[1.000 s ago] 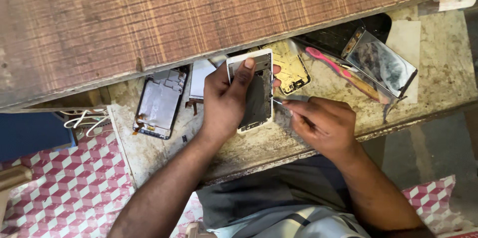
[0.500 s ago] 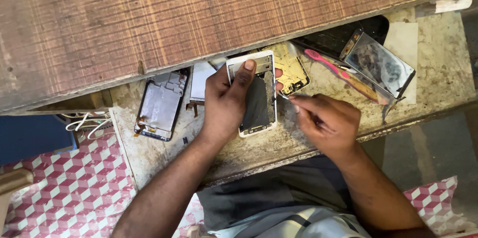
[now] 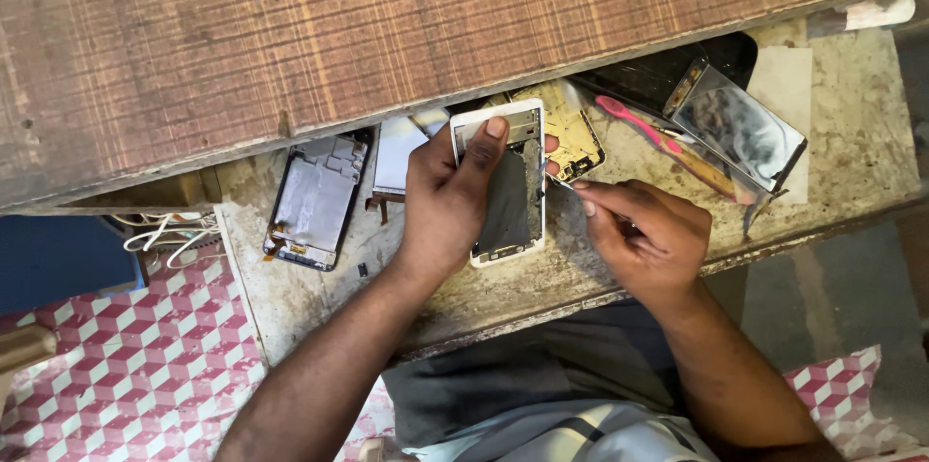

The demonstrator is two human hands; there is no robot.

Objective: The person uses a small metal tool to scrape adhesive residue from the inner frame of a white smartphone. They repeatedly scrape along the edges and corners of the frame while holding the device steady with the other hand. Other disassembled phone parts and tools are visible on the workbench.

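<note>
Seen from the head: left hand (image 3: 450, 201) clamped round an opened white phone (image 3: 503, 181), tilted above the stained worktop (image 3: 852, 133). Right hand (image 3: 644, 235) pinching a thin metal tool (image 3: 561, 182), tip touching the phone's right edge. Beside: dismantled dark phone frame (image 3: 314, 201), pink toothbrush (image 3: 639, 128).

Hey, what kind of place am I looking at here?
Probably a small phone repair bench. The left hand holds an opened white phone, another stripped phone frame lies beside it, and a loose screen panel rests on the worn worktop.
</note>
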